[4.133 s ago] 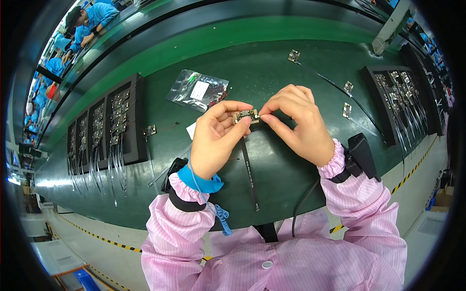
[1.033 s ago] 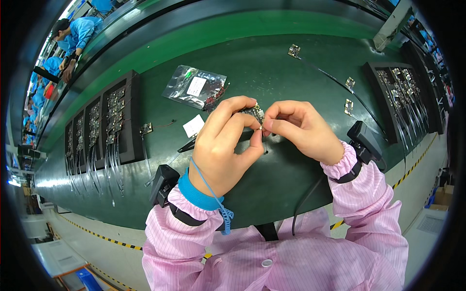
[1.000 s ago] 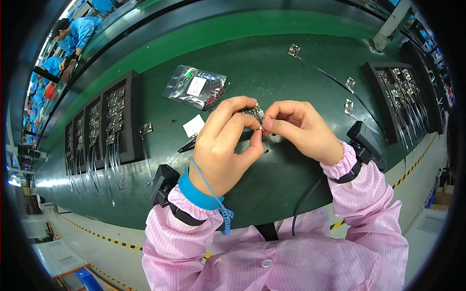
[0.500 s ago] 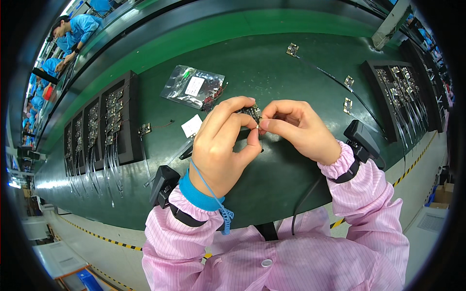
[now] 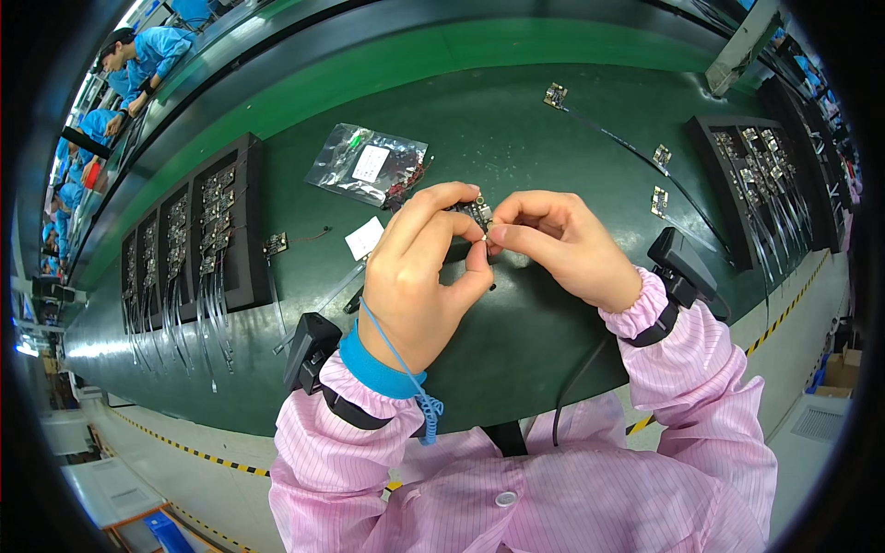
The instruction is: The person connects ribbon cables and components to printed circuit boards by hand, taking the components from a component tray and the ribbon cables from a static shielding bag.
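Above the middle of the green bench, my left hand [image 5: 415, 267] is closed around a small circuit board [image 5: 478, 212], its fingers curled over the board's left side. A blue wrist band with a coiled cord [image 5: 430, 413] circles that wrist. My right hand [image 5: 567, 244] pinches thumb against forefinger at the board's near right edge. A tiny pale piece [image 5: 485, 237] shows between the fingertips of both hands; its kind, and what the right fingers grip, is too small to tell. Beyond the left hand lie a clear plastic bag [image 5: 369, 164] with dark red wires and a white paper square [image 5: 363, 240].
A black foam tray [image 5: 247, 267] of boards with hanging flat cables stands left, a similar tray [image 5: 710, 152] right. Loose boards [image 5: 556, 94] with cables lie on the far right of the bench, another board [image 5: 276, 243] beside the left tray. Co-workers in blue [image 5: 157, 55] sit far left.
Both hands have shifted very slightly left together, with the circuit board still held. The pinch of the right fingers looks the same.
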### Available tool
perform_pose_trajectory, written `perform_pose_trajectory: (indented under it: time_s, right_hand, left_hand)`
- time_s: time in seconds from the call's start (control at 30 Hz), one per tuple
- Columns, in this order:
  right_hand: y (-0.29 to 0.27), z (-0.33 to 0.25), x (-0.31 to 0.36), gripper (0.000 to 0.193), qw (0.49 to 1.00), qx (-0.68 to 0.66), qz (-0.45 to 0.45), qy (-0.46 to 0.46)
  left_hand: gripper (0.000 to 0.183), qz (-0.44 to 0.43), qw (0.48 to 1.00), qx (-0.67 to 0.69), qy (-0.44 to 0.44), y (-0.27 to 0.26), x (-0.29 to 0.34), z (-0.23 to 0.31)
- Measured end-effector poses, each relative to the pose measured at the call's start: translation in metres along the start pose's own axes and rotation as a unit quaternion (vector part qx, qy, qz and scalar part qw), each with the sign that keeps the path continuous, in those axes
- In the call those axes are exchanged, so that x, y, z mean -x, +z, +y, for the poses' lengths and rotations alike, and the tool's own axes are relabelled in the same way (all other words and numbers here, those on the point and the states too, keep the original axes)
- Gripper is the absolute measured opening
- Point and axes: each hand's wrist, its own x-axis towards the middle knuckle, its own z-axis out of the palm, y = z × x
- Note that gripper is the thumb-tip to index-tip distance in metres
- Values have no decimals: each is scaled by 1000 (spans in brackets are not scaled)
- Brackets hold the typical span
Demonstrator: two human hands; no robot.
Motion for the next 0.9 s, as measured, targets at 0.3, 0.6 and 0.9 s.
perform_pose_trajectory:
  time_s: [0.3,0.6,0.9]
  right_hand:
    - [-55,-16,-15,14,837,471,216,-176]
    - [-95,11,-30,21,683,651,296,-151]
    - [-99,11,-39,16,722,608,313,-105]
  left_hand:
    - [24,82,985,-82,-130,-55,-14,-28]
    - [31,-43,976,-93,-195,-85,2,-60]
    - [34,-118,938,-252,-206,-87,12,-77]
